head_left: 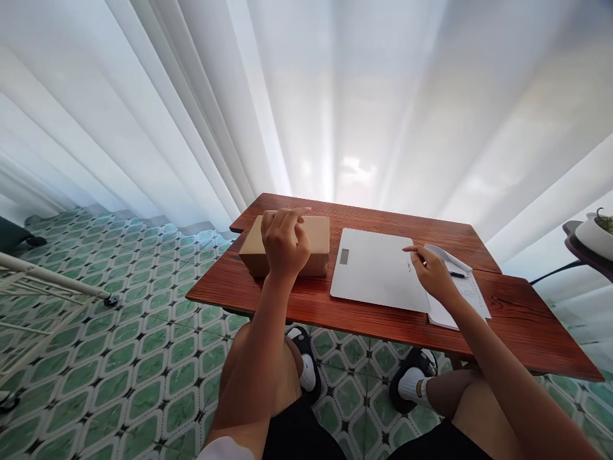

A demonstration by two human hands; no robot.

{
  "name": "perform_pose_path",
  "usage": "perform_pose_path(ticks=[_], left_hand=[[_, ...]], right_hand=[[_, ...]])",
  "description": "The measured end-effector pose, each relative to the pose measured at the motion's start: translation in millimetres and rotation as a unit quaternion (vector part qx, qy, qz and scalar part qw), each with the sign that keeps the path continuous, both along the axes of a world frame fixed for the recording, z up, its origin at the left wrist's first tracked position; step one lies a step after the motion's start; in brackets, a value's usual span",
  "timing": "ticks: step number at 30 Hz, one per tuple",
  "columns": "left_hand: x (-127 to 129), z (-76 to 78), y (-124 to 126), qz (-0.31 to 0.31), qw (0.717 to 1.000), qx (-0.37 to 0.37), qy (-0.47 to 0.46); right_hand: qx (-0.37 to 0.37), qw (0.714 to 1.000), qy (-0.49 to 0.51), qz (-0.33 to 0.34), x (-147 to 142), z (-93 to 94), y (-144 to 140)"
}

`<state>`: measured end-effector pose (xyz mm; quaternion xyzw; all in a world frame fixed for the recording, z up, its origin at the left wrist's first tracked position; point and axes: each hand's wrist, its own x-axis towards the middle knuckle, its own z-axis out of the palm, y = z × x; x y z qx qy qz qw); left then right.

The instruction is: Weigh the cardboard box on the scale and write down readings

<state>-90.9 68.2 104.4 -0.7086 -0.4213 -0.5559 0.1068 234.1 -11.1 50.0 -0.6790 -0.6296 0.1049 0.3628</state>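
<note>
Below the left hand [286, 241] is a brown box [319, 231]; below the right hand [431, 273], a silver scale [376, 268] and papers [473, 295].

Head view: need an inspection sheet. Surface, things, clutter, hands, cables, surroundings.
Surface: red-brown wooden table, grain visible.
Things: cardboard box at left; flat silver panel with a small display, probably a scale, in the middle.
Clutter: papers and black pen right of the panel.
Hands: left hand over the box, contact unclear; right hand at the panel's right side, index finger extended. Neither visibly holds anything.
Cables: thin dark line at right; cable or bar, unclear.
Surroundings: white curtain behind, patterned green floor, white rack left, plant pot right.
</note>
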Motion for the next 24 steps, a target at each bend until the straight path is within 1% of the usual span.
perform_pose_path(ticks=[5,10,14,18,24], left_hand=[[19,-11.0,-4,-0.02,0.998,0.011,0.059],[44,-24.1,-6,-0.025,0.991,0.065,0.118],[66,-34.1,-14,-0.061,0.981,0.077,0.17],[81,-45.5,-23,-0.104,0.966,0.097,0.215],[99,-59.3,-38,-0.162,0.937,0.138,0.277]], right_hand=[[0.002,0.997,-0.082,0.017,44,-20.7,-14],[-0.028,0.988,-0.148,-0.02,83,-42.1,-28],[-0.046,0.984,-0.169,-0.043,103,-56.0,-36],[-0.066,0.977,-0.192,-0.061,119,-63.6,-38],[-0.099,0.971,-0.21,-0.06,142,-64.8,-33]])
